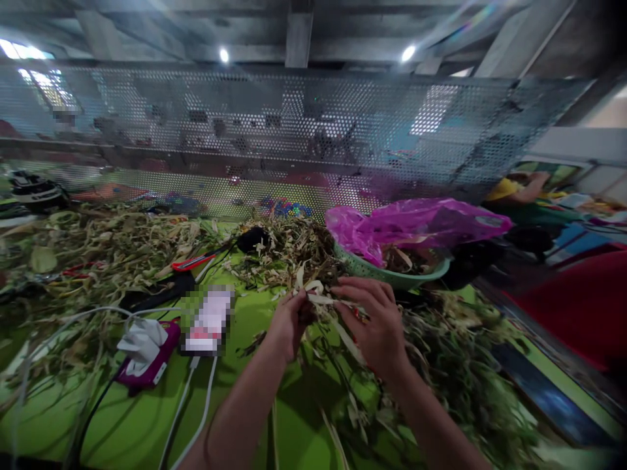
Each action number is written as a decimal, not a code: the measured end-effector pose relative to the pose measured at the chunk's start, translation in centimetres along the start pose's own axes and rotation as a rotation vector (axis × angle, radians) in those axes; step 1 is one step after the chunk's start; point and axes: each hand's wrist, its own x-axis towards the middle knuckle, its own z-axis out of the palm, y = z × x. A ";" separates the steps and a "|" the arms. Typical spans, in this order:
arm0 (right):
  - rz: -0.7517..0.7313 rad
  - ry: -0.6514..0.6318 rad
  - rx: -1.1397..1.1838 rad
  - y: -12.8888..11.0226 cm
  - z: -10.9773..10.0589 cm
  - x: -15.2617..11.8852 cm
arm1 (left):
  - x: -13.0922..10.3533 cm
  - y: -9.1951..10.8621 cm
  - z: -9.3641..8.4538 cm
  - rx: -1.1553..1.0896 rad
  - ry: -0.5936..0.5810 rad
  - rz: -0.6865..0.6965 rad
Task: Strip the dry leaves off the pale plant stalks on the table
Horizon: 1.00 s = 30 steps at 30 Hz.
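My left hand is closed in a pinch around a pale dried leaf strip, which curls up and bends over above the thumb. From the right, my right hand reaches in, fingers curved and thumb below, with the strip's end between thumb and fingers. Both hands are above the green table, over a scatter of dried stalks and leaves. Just behind them lies a heap of dry plant bits. The left fingertips are partly hidden.
Behind right, a green basket holds dry scraps and a purple plastic bag. At left are a phone, a tissue pack, cables, red-handled cutters and piled dried plants. Perforated metal panels stand behind. Another person's arm shows at right.
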 end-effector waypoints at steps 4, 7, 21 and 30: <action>-0.136 -0.205 -0.283 -0.5 0.1 0.0 | 0.2 0.4 0.0 -0.047 0.055 -0.004; -0.086 -0.252 -0.413 -0.4 0.6 -0.1 | 0.0 0.7 0.3 -0.039 0.073 -0.024; -0.150 -0.136 -0.325 -0.5 1.0 -0.7 | -0.1 -0.2 0.0 0.304 -0.032 0.081; -0.194 -0.264 -0.298 0.1 1.0 -0.4 | 0.1 -0.2 -0.2 0.502 0.016 0.193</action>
